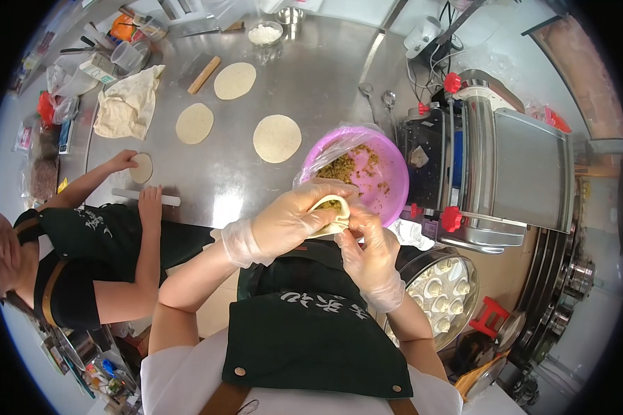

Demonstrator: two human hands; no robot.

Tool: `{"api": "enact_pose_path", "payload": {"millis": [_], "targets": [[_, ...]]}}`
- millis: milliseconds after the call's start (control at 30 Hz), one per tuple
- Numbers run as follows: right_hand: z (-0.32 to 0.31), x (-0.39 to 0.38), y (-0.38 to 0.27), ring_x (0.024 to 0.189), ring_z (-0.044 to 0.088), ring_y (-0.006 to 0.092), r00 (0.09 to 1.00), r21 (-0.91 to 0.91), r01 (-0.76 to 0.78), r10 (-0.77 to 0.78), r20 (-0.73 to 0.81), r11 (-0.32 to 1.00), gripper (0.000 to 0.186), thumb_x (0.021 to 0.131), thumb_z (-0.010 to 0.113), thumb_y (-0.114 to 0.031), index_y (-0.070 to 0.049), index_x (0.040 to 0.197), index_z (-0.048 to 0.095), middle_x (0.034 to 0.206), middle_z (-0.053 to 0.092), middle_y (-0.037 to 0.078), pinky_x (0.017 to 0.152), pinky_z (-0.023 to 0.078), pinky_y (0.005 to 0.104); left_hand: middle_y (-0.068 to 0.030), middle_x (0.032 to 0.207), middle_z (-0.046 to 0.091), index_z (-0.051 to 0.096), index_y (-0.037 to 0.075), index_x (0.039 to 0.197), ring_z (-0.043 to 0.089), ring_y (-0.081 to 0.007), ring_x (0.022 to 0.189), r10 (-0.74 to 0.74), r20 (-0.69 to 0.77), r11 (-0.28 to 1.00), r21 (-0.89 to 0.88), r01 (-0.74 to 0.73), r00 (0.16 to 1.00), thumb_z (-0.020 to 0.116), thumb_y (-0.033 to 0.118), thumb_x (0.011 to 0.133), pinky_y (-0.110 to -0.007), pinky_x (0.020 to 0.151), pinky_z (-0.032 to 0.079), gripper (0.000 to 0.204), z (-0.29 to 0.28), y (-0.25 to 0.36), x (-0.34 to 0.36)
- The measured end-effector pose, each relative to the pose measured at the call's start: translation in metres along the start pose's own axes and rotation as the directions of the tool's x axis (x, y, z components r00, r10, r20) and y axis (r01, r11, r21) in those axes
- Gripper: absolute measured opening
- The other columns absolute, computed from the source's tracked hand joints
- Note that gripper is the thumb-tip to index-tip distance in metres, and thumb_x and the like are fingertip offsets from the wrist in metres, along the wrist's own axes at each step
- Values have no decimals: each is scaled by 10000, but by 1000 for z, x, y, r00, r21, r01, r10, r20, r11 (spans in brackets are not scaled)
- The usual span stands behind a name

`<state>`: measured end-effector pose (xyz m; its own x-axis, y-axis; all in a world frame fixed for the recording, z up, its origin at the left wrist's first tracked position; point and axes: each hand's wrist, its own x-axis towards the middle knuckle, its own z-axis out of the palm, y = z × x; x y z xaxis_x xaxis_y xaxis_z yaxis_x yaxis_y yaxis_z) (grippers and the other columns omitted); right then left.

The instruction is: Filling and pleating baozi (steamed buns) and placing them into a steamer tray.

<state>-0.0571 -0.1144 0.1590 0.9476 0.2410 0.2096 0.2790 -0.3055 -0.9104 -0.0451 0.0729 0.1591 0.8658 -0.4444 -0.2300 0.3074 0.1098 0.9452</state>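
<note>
My left hand [287, 214], in a clear plastic glove, cradles a filled dough wrapper [340, 227] with its fingers curled under and around it. Greenish-brown filling shows in the wrapper's opening. The gloved right hand [368, 249] pinches the wrapper's right edge between thumb and fingers, where the dough is folded. Just beyond both hands stands a pink bowl [396, 173] with chopped filling [339, 166] inside and plastic film over its left rim. Flat dough rounds lie on the steel table, the closest one [277, 138] left of the bowl.
At the left a co-worker's hands rest by a small dough round [142, 168] and a white rolling pin [145, 198]. A dough-rolling machine [495, 166] stands right. Below it, a round steamer tray [472, 304] carries several shaped buns. Two spoons [389, 100] lie behind the bowl.
</note>
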Motion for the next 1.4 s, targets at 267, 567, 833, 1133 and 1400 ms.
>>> {"api": "enact_pose_path", "payload": {"millis": [267, 567, 833, 1133, 1400], "targets": [[11, -17, 10, 721, 678, 165, 991, 135, 1, 17, -131, 991, 251, 832, 650, 117, 44, 1069, 608, 938, 683, 132, 630, 563, 270, -122, 1368, 502, 398, 20, 1426, 516, -192, 1224, -14, -302, 857, -495, -145, 953, 608, 153, 942, -350, 1040, 435, 545, 34, 2, -5], [14, -8, 8, 678, 669, 176, 976, -120, 189, -200, -90, 975, 261, 791, 707, 79, 20, 1029, 618, 869, 685, 129, 588, 528, 278, -120, 1286, 555, 520, 4, 1293, 572, -195, 1122, -39, -449, 778, -575, -255, 893, 600, 132, 942, -348, 975, 477, 382, 43, -7, 3], [22, -6, 12, 634, 665, 210, 983, 51, -40, 49, -177, 998, 271, 773, 710, 70, 12, 1019, 611, 830, 679, 118, 556, 519, 287, -79, 1320, 554, 584, 25, 1234, 569, -143, 1122, 6, -494, 881, -409, -238, 869, 576, 38, 941, -307, 967, 476, 294, 44, -21, 5], [11, 1, 15, 678, 682, 207, 941, -286, 304, -332, -57, 909, 202, 800, 694, 52, 17, 985, 623, 816, 676, 140, 612, 528, 293, -77, 1385, 496, 560, 55, 1278, 498, -173, 1241, -16, -269, 900, -424, -103, 963, 524, -7, 930, -331, 1045, 414, 356, 25, -5, 2], [10, -3, 13, 655, 671, 247, 999, -130, 38, -41, -19, 991, 167, 809, 666, 74, 16, 960, 624, 799, 671, 130, 601, 520, 313, -93, 1385, 451, 526, 52, 1311, 467, -193, 1265, 193, -198, 977, -50, -206, 961, 464, 12, 960, -346, 1057, 395, 359, 16, -15, 3]]}}
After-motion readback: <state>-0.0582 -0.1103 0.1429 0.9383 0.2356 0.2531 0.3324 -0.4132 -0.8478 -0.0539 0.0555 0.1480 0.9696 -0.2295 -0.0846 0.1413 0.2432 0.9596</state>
